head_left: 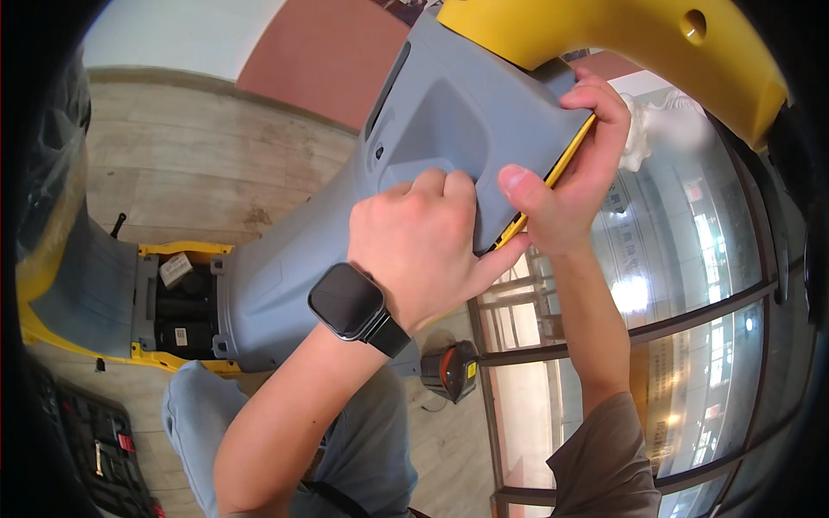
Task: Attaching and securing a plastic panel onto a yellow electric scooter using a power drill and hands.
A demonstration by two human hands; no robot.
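A grey plastic scooter panel (423, 95) with a moulded pocket runs through the middle, yellow trim (566, 158) along its right edge. My left hand (414, 233), wearing a black watch (347, 301), is closed over the pocket's lower part. Its knuckles face up, the curled fingertips are hidden, and the thumb reaches toward the right edge. Around that edge my right hand (570, 181) is wrapped, thumb on the grey face and fingers behind and above. The two hands nearly meet at the panel's lower right corner.
Yellow bodywork (639, 34) arches over the top right. An uncovered compartment (186, 302) lies at left, below the seat wrapped in plastic film (56, 147). On the floor are a black tool case (95, 432) and a dark orange-marked object (450, 371). Glass panes (673, 224) line the right.
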